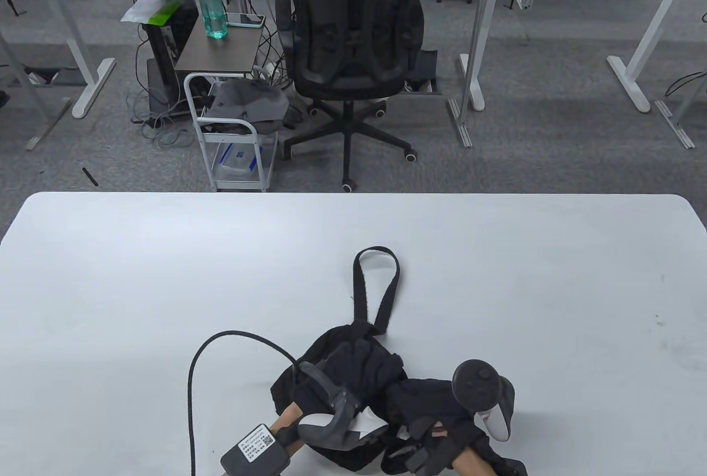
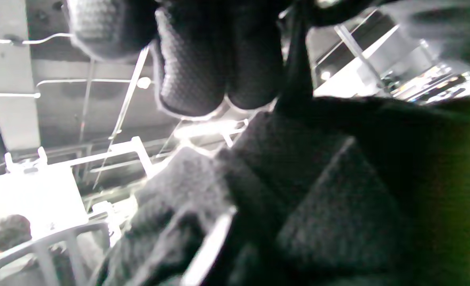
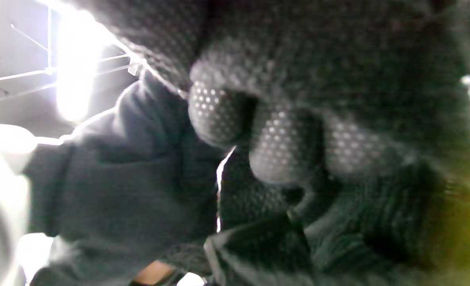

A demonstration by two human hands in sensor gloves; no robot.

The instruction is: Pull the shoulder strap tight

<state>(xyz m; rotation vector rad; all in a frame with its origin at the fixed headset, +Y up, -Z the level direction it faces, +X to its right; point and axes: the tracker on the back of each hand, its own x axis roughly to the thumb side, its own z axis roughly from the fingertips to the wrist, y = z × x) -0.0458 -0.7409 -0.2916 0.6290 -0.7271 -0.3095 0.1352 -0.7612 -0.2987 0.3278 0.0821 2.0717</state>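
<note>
A black shoulder strap (image 1: 386,283) lies in a long loop on the white table (image 1: 165,277), running away from a bunched black bag (image 1: 326,349) at the near edge. My left hand (image 1: 353,371) lies on the bag at the foot of the loop. Its fingers (image 2: 191,79) are curled, with the strap (image 2: 296,71) running down beside them onto the black fabric (image 2: 298,198). My right hand (image 1: 425,410) sits just right of it. Its fingers (image 3: 282,151) are curled tight into the black fabric (image 3: 131,178). Most of the bag is hidden under both hands.
A black cable (image 1: 221,340) arcs from my left wrist over the table to the left. Beyond the table's far edge stand an office chair (image 1: 353,45) and a small white cart (image 1: 232,133).
</note>
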